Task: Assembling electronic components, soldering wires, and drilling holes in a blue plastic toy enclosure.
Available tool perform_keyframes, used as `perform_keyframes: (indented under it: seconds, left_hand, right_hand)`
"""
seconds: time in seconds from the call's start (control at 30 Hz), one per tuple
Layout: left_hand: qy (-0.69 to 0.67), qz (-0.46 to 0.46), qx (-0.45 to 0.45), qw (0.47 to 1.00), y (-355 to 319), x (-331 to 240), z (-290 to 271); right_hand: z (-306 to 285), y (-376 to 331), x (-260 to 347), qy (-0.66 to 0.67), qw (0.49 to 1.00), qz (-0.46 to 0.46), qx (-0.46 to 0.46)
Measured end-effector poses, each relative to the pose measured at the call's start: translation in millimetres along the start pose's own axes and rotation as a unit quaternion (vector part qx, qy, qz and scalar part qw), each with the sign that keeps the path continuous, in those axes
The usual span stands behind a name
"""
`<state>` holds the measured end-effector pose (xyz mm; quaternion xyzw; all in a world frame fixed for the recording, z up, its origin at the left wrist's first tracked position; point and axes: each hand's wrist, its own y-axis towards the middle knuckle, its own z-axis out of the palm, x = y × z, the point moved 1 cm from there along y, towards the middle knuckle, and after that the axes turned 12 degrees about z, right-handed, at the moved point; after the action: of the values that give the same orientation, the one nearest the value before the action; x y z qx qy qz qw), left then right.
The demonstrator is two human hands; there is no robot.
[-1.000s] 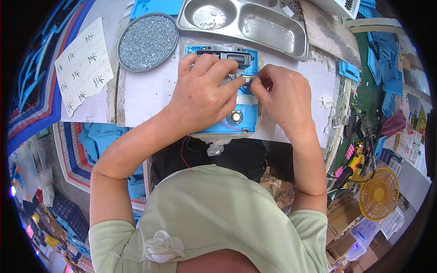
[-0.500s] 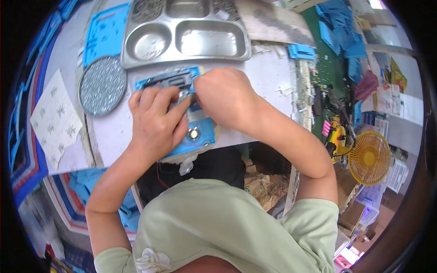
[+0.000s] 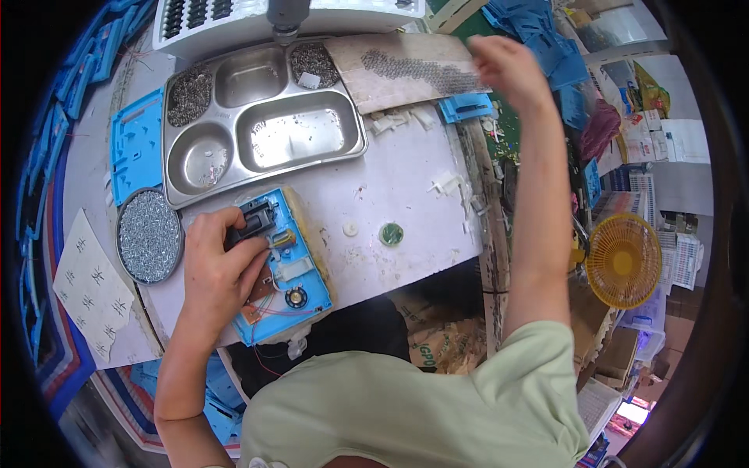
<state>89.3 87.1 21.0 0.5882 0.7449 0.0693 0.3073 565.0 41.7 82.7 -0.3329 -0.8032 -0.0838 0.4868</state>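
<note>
A blue plastic casing (image 3: 308, 261) lies on the table in front of me, holding a round speaker (image 3: 296, 297), a clear plastic piece (image 3: 292, 270), thin wires and a black plastic part (image 3: 253, 221). My left hand (image 3: 214, 261) is at the casing's left side, its thumb and fingers closed on the black part. Far off to the right, my right hand (image 3: 511, 72) is raised beside the right end of a board (image 3: 351, 58) strewn with small metal pieces. Its fingers are smeared by motion, so whether they hold anything is unclear.
Behind the casing sits a steel compartment tray (image 3: 226, 129) with screws. A round dish (image 3: 150, 235) of small metal pieces is at left. A green round piece (image 3: 392, 234) and a white disc (image 3: 350, 229) lie to the right. A dark tool tip (image 3: 286, 23) hangs above the tray.
My right hand has left the casing and swung far right, toward the board's end. My left hand has shifted left and now grips the black part. The whole view has moved too.
</note>
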Motion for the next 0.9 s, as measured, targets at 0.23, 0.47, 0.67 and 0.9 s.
perform_keyframes:
  seconds: [0.23,0.47,0.67,0.9]
  left_hand:
    - [0.007,0.101,-0.007,0.995,-4,27,6]
    - [0.000,0.126,0.023,0.992,7,30,8]
    - [0.000,0.089,0.024,0.996,2,24,4]
    - [-0.028,0.010,0.060,0.998,9,20,1]
  right_hand:
    - [-117,145,-145,-0.716,0.653,0.193,-0.152]
    - [-136,212,-162,-0.706,0.668,0.193,-0.136]
    - [-110,269,-164,-0.547,0.767,0.183,-0.281]
    - [-150,311,-189,-0.652,0.739,0.124,-0.112]
